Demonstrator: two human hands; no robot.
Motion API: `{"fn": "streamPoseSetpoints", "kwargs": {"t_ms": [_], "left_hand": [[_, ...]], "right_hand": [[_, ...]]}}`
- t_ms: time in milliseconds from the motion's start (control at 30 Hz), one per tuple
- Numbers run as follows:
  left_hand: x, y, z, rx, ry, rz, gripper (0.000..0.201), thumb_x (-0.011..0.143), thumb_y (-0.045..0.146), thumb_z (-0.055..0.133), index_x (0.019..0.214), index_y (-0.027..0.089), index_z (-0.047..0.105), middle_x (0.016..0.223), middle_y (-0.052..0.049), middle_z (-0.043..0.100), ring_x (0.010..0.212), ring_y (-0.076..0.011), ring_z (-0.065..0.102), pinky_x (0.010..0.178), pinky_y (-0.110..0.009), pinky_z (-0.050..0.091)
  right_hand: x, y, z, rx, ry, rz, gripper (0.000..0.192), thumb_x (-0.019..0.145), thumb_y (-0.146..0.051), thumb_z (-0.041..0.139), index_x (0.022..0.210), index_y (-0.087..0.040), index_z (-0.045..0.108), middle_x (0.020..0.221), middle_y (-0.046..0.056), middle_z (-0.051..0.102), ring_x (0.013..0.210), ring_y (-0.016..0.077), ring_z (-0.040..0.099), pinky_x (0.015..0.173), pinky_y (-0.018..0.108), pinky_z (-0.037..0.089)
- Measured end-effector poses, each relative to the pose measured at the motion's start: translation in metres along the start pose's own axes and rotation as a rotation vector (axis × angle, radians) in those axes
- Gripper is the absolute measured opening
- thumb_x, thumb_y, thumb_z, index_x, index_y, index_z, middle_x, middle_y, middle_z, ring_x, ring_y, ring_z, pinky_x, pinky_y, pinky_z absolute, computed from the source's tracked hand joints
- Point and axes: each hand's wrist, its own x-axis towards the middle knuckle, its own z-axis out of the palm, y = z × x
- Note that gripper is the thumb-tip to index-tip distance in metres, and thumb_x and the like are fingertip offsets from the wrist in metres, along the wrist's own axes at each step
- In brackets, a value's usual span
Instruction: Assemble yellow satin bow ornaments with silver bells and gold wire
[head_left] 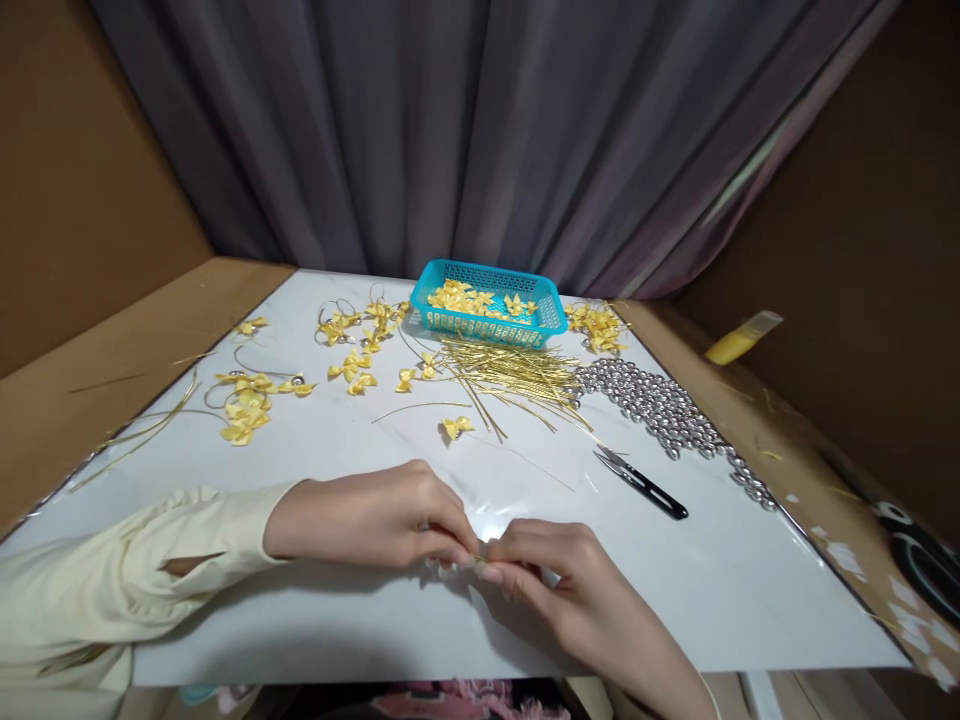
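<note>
My left hand (401, 515) and my right hand (570, 565) meet tip to tip above the near part of the white tabletop (322, 620). Both are closed in a pinch on a thin gold twist tie (479, 557), most of it hidden by the fingers. Beyond them lies a single yellow ribbon bow (457, 428). Farther back is a pile of gold twist ties (517, 370). Black-handled thread snips (643, 484) rest to the right of my hands, blades pointing away to the left.
A blue plastic basket (489, 275) holding yellow bows stands at the back. Silver beads (652, 400) spread along the right side. More bows with ties (246, 410) lie at left. Beyond the right edge are a yellow-filled tube (744, 338) and black-handled scissors (926, 565).
</note>
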Motion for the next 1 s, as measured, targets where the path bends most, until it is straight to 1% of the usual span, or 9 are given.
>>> {"fn": "streamPoseSetpoints", "kwargs": {"t_ms": [167, 300, 433, 600, 733, 833, 933, 1000], "left_hand": [[0.0026, -0.0004, 0.0005, 0.039, -0.018, 0.027, 0.022, 0.086, 0.010, 0.049, 0.095, 0.013, 0.069, 0.076, -0.006, 0.069, 0.065, -0.0118, 0.060, 0.062, -0.017, 0.044], [0.0037, -0.0011, 0.0019, 0.090, -0.012, 0.034, 0.020, 0.086, 0.010, 0.049, 0.090, 0.013, 0.069, 0.074, -0.005, 0.068, 0.065, -0.0122, 0.060, 0.064, -0.018, 0.044], [0.0033, -0.0015, 0.0033, 0.117, 0.004, 0.025, 0.019, 0.087, 0.012, 0.049, 0.087, 0.013, 0.068, 0.074, -0.004, 0.068, 0.066, -0.0126, 0.059, 0.065, -0.019, 0.044], [0.0021, -0.0028, 0.0036, 0.087, -0.001, 0.011, 0.021, 0.087, 0.013, 0.048, 0.091, 0.013, 0.068, 0.074, -0.004, 0.067, 0.065, -0.0111, 0.058, 0.065, -0.018, 0.043], [0.0032, -0.0022, 0.0030, 0.053, -0.006, -0.006, 0.020, 0.086, 0.012, 0.050, 0.091, 0.013, 0.069, 0.074, -0.004, 0.068, 0.064, -0.0104, 0.059, 0.064, -0.017, 0.043], [0.0044, -0.0006, 0.0028, 0.012, -0.002, -0.055, 0.018, 0.085, 0.012, 0.051, 0.087, 0.011, 0.069, 0.073, -0.004, 0.068, 0.063, -0.0100, 0.060, 0.062, -0.016, 0.044], [0.0047, 0.0000, 0.0036, -0.043, -0.011, -0.092, 0.017, 0.085, 0.013, 0.052, 0.084, 0.011, 0.069, 0.069, -0.004, 0.068, 0.061, -0.0098, 0.061, 0.061, -0.016, 0.045], [0.0044, -0.0006, 0.0044, -0.064, -0.006, -0.090, 0.018, 0.085, 0.013, 0.051, 0.083, 0.011, 0.069, 0.069, -0.004, 0.069, 0.062, -0.0098, 0.061, 0.061, -0.016, 0.045]], "right_hand": [[0.0007, 0.0014, -0.0002, -0.018, -0.038, -0.020, 0.028, 0.089, -0.031, 0.048, 0.071, -0.016, 0.064, 0.063, 0.001, 0.055, 0.059, 0.0111, 0.049, 0.057, 0.023, 0.037], [0.0003, 0.0003, -0.0004, -0.001, -0.059, -0.022, 0.027, 0.089, -0.028, 0.048, 0.072, -0.015, 0.064, 0.064, 0.001, 0.056, 0.060, 0.0107, 0.049, 0.058, 0.023, 0.037], [-0.0009, 0.0017, -0.0012, -0.009, -0.029, -0.013, 0.026, 0.089, -0.027, 0.047, 0.073, -0.015, 0.064, 0.065, 0.001, 0.058, 0.060, 0.0103, 0.050, 0.058, 0.022, 0.038], [-0.0014, 0.0028, -0.0015, 0.013, 0.036, -0.010, 0.022, 0.087, -0.024, 0.050, 0.074, -0.015, 0.065, 0.065, 0.001, 0.061, 0.060, 0.0096, 0.052, 0.058, 0.020, 0.039], [-0.0006, 0.0022, -0.0006, 0.011, 0.035, -0.015, 0.021, 0.086, -0.022, 0.051, 0.073, -0.015, 0.065, 0.064, 0.001, 0.061, 0.058, 0.0090, 0.052, 0.057, 0.019, 0.038], [-0.0001, 0.0023, -0.0004, 0.009, 0.037, 0.001, 0.020, 0.086, -0.020, 0.052, 0.072, -0.015, 0.065, 0.065, 0.001, 0.061, 0.059, 0.0090, 0.052, 0.058, 0.019, 0.038], [-0.0002, 0.0026, -0.0006, 0.006, 0.037, 0.003, 0.020, 0.086, -0.022, 0.051, 0.072, -0.016, 0.065, 0.065, 0.001, 0.061, 0.059, 0.0092, 0.052, 0.057, 0.020, 0.038], [-0.0002, 0.0026, -0.0005, 0.001, 0.036, 0.002, 0.021, 0.086, -0.022, 0.051, 0.072, -0.016, 0.065, 0.065, 0.001, 0.061, 0.058, 0.0094, 0.052, 0.057, 0.020, 0.038]]}}
